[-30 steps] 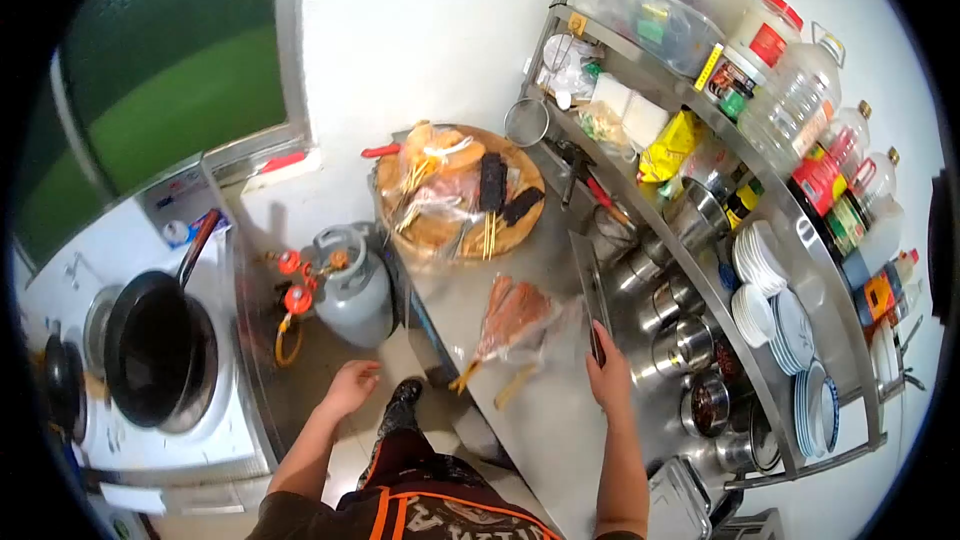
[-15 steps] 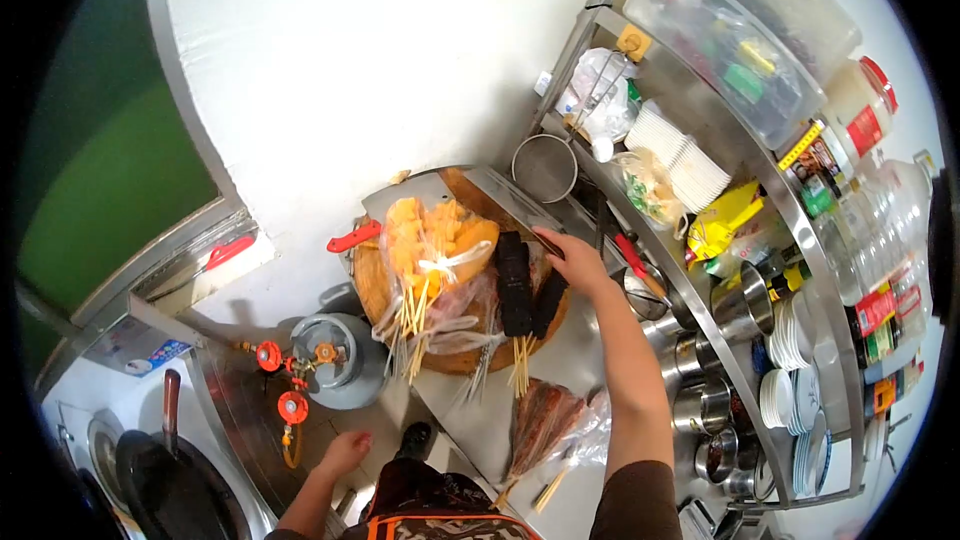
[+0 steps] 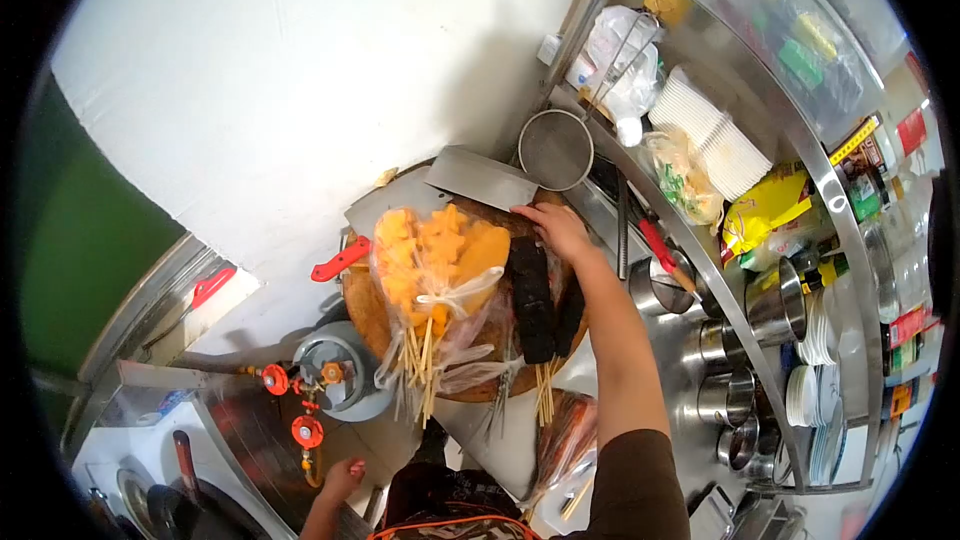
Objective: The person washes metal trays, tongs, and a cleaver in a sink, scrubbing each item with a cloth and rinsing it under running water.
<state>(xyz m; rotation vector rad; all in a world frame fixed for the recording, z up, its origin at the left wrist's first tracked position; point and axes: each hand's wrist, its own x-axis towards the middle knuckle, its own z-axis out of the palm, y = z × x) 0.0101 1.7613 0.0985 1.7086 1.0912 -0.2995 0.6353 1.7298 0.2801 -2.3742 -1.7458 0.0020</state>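
My right hand [image 3: 555, 227] is closed at the handle end of a cleaver, over the back of a round wooden chopping board [image 3: 470, 387]. The broad steel cleaver [image 3: 480, 178] lies tilted toward the wall; its handle is mostly hidden by the hand. Below the hand are black food skewers [image 3: 532, 300] with sticks pointing toward me. To their left lies a tied plastic bag of orange food skewers [image 3: 435, 255]. A red-handled knife [image 3: 342, 259] is partly beneath that bag. Low at the left, my left hand [image 3: 343, 477] hangs with curled fingers, nothing visible in it.
A gas cylinder [image 3: 340, 370] with red-knobbed valves stands left of the board. Reddish-brown skewers [image 3: 565, 440] in plastic lie in front. At right, a metal shelf [image 3: 740, 340] holds pots, plates and bags. A wire strainer [image 3: 556, 149] hangs near its corner.
My right hand has moved the cleaver up toward the wall, so its blade now shows clear behind the orange skewers. The view has shifted, and my left hand remains low.
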